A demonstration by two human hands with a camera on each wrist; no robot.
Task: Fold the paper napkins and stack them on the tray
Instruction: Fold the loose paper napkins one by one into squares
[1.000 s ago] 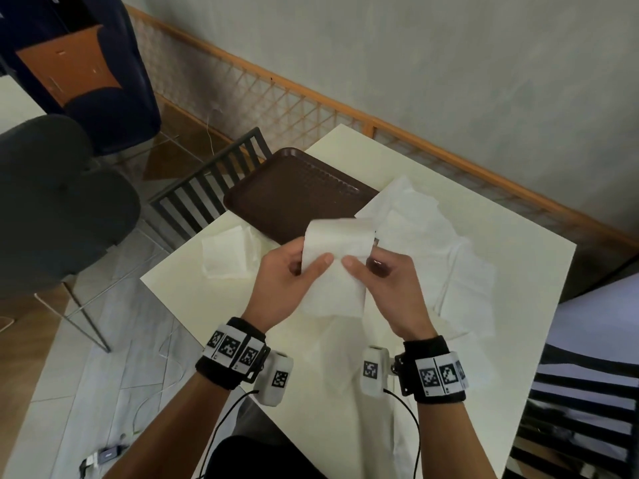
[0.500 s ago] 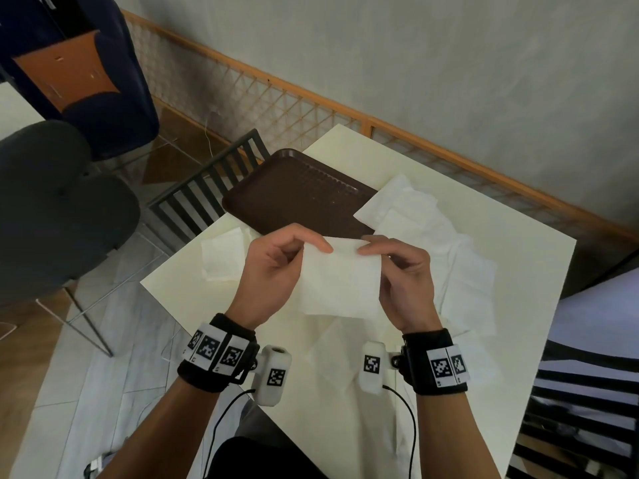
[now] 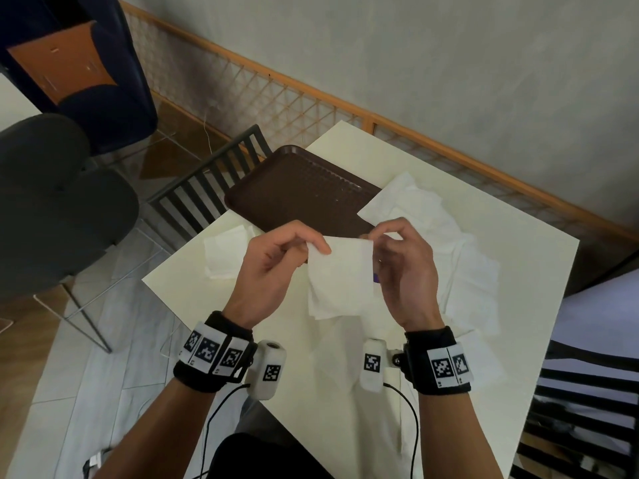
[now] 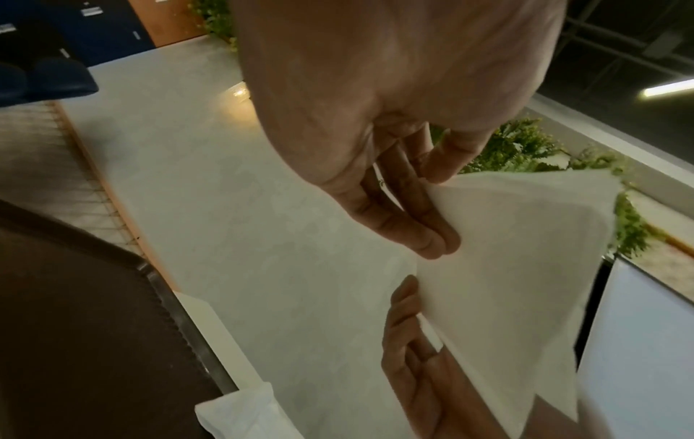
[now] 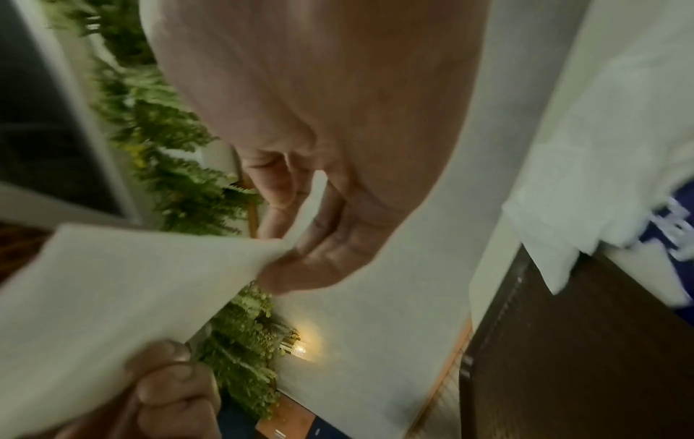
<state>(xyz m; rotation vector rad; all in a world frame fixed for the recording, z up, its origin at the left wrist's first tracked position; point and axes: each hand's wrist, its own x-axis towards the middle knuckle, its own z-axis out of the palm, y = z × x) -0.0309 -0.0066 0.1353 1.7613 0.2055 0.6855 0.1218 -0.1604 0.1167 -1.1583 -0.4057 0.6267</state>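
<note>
A folded white napkin [image 3: 340,276] hangs in the air above the table, held up by its top corners. My left hand [image 3: 276,264] pinches the top left corner between thumb and fingers. My right hand [image 3: 403,267] pinches the top right corner. The left wrist view shows the napkin [image 4: 525,282] with my left hand [image 4: 432,208] gripping its edge; the right wrist view shows the napkin [image 5: 112,297] nipped by my right hand [image 5: 296,246]. A brown tray [image 3: 297,191] lies empty at the table's far left corner. A loose pile of unfolded napkins [image 3: 449,243] lies to the right of my hands.
One folded napkin [image 3: 226,252] lies on the cream table [image 3: 518,236] near its left edge, just before the tray. A dark slatted chair [image 3: 211,188] stands left of the table, another [image 3: 587,409] at the right. A wooden lattice rail [image 3: 311,98] runs behind.
The napkin's upper flap has been brought down, so it now hangs as a flat folded rectangle. Both hands shifted from its middle to its top corners and lifted it slightly.
</note>
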